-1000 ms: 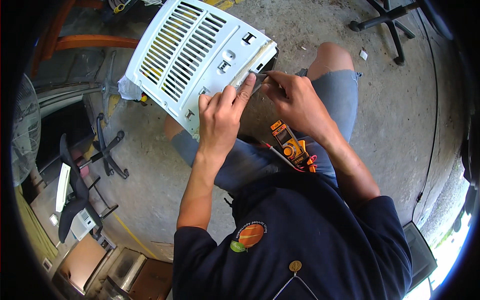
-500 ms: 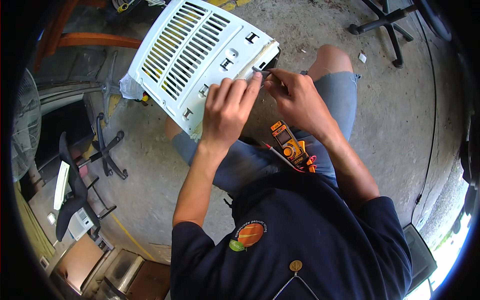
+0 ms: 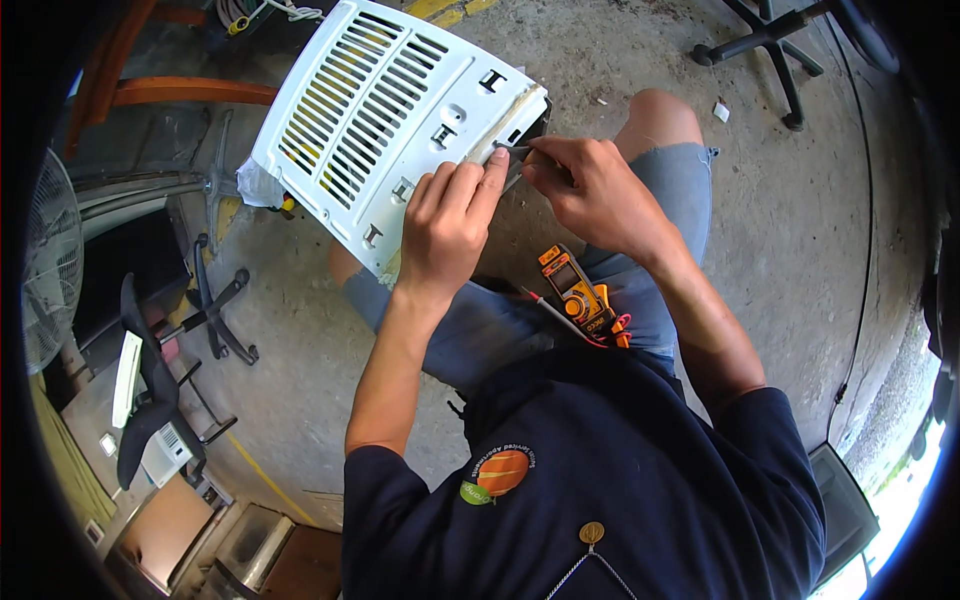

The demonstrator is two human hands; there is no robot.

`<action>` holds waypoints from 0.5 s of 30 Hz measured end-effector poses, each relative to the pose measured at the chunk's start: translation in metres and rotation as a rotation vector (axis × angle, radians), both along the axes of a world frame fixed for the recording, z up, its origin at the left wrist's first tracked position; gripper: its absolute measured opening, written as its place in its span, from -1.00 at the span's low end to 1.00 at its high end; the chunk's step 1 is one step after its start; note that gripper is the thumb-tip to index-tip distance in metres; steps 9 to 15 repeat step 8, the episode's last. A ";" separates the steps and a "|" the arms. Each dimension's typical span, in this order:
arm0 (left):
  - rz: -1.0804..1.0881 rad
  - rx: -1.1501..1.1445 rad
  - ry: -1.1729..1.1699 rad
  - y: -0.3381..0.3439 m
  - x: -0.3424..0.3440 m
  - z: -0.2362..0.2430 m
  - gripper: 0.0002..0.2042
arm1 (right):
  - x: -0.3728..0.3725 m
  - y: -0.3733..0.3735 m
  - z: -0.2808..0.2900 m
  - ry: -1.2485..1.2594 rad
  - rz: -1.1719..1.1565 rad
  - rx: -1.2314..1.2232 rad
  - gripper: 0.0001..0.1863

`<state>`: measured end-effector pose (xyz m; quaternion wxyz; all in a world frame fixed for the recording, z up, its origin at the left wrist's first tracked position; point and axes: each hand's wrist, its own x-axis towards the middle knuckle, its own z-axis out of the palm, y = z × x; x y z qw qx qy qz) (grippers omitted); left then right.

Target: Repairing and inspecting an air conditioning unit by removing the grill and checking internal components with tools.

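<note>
A white slotted metal panel (image 3: 455,85), the casing of some appliance, rests tilted over my left thigh. My left hand (image 3: 441,240) grips its near right edge, fingers bent on top and thumb hidden. Its index fingertip presses beside a thin dark grey tool (image 3: 519,148) at the edge strip. My right hand (image 3: 598,192) is closed around the tool's other end; fingers cover most of it, so its kind is unclear. In my lap lies an orange and black multimeter (image 3: 577,292) with a test probe (image 3: 558,308) alongside.
A wheeled chair base (image 3: 775,45) stands at the far right, with a black cable (image 3: 868,220) along the floor. On the left are a fan (image 3: 50,260), an overturned office chair (image 3: 160,395) and a wooden frame (image 3: 190,91). A dark panel (image 3: 840,500) leans at lower right.
The panel and both hands have shifted slightly left in the picture. The fingertips and the tool sit a little lower along the panel's edge. Both grips are unchanged.
</note>
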<state>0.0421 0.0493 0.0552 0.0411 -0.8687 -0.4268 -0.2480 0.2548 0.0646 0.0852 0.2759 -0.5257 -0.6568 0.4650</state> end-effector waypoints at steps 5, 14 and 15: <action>0.008 0.012 -0.022 -0.001 0.000 0.000 -0.58 | -0.001 0.000 0.000 0.001 0.005 -0.027 -0.83; 0.027 -0.028 0.044 -0.002 0.003 0.005 -0.57 | -0.001 0.000 0.001 0.010 -0.032 -0.060 -0.84; 0.027 -0.028 0.044 -0.002 0.003 0.005 -0.57 | -0.001 0.000 0.001 0.010 -0.032 -0.060 -0.84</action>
